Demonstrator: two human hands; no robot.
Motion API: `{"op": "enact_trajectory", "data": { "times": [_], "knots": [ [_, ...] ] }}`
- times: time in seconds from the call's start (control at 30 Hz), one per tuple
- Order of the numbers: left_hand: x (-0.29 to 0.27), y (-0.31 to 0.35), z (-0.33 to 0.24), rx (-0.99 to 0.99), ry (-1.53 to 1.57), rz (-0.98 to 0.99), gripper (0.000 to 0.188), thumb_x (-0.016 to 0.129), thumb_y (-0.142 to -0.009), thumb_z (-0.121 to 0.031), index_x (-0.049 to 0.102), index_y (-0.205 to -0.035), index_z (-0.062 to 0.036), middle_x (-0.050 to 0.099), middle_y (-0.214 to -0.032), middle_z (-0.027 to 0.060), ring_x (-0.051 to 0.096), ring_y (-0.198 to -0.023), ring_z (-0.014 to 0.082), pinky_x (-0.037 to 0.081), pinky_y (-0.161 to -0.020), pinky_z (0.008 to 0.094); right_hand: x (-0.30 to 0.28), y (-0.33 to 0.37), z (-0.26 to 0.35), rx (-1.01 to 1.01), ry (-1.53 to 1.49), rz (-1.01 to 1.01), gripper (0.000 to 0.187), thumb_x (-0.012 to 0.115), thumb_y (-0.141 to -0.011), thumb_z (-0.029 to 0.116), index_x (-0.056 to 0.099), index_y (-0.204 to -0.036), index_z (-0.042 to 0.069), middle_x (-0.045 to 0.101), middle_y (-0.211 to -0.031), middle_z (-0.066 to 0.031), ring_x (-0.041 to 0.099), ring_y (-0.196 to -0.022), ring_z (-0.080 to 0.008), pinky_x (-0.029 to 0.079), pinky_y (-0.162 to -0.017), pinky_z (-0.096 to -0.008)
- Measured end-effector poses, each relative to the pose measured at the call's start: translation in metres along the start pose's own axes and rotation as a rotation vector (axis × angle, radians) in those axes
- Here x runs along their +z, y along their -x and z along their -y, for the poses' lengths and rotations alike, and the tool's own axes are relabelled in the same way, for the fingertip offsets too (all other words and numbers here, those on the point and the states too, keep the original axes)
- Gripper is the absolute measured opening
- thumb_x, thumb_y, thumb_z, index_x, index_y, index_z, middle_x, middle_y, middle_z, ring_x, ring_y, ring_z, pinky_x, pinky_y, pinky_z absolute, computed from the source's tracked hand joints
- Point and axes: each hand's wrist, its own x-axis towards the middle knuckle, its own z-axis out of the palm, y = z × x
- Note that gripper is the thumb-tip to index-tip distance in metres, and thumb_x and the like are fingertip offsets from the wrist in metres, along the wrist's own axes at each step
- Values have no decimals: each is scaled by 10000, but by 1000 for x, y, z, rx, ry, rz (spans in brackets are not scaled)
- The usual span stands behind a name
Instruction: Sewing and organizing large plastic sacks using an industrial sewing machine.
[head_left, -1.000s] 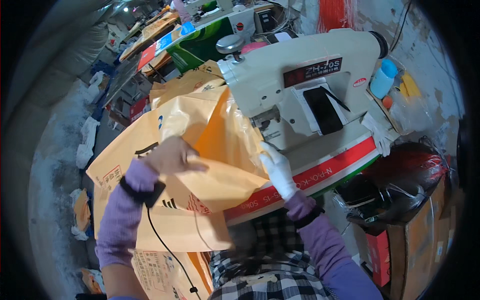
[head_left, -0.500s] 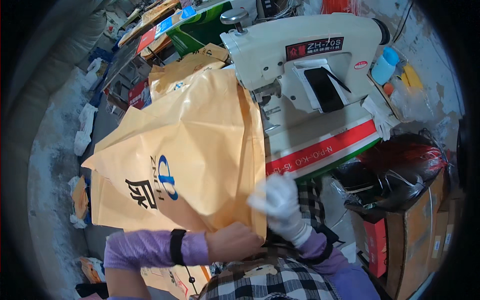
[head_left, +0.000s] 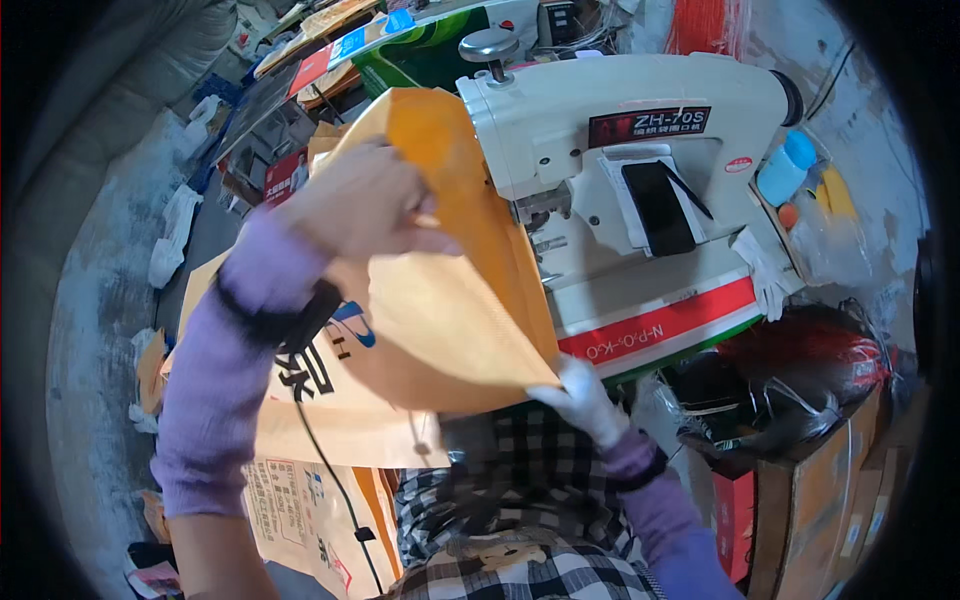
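A large tan sack [head_left: 450, 310] with dark and blue print lies in front of me, its mouth spread beside the sewing machine [head_left: 630, 110]. A darker orange inner side shows between its two layers. My left hand [head_left: 365, 205], bare and slightly blurred, is closed on the upper layer's edge, with thumb and fingers bent around it. Down at the near right corner, my right hand [head_left: 585, 395] in a white glove pinches the sack's edge. The sewing head [head_left: 545, 205] stands just right of the mouth. Part of the sack is hidden under my left forearm.
A black phone [head_left: 658, 208] and papers rest on the machine, with a spare white glove [head_left: 762, 272] at its table's edge. A blue bottle [head_left: 787, 168] stands behind. Cardboard boxes [head_left: 815, 500] are at right. More printed sacks [head_left: 310, 510] lie at lower left.
My left hand has moved up and away from the near edge, lifting the sack's upper layer so its mouth gapes. My right hand has lowered slightly and taken hold of the corner.
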Motion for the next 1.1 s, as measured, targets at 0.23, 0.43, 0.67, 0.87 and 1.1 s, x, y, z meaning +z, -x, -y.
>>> {"op": "enact_trajectory", "data": {
  "times": [0.23,0.43,0.67,0.87,1.1],
  "knots": [
    [114,73,-229,110,246,-57,65,612,-675,-166,608,-616,-139,553,-549,34,616,-605,185,422,-974,414,-1,-42,-40,-593,320,33,157,646,-745,168,714,-854,77,646,-831,-95,629,-769,-280,507,-673,-419],
    [129,-20,-166,438,106,159,351,580,-847,-477,685,-667,-195,633,-622,53,656,-737,240,331,-1014,516,11,74,25,-15,226,103,252,812,-693,213,682,-840,55,646,-799,-118,639,-751,-312,527,-664,-385],
    [90,-67,-9,227,304,600,552,715,-774,-519,638,-733,26,626,-673,168,632,-625,246,470,-579,375,18,112,36,47,84,81,292,803,-723,314,738,-911,100,698,-851,-101,678,-796,-285,533,-675,-348],
    [-17,55,-33,-16,707,171,314,727,-842,-288,622,-674,-44,472,-534,115,495,-505,230,383,-527,361,-3,19,-8,-241,167,-74,333,786,-732,397,711,-798,79,626,-763,-114,618,-699,-291,502,-646,-381],
    [98,105,-222,71,511,283,243,578,-899,-311,616,-817,-85,640,-732,73,623,-572,236,504,-559,361,11,-19,-16,-409,376,38,159,689,-732,172,724,-879,123,694,-910,-66,664,-846,-275,535,-734,-384]
  ]
}}
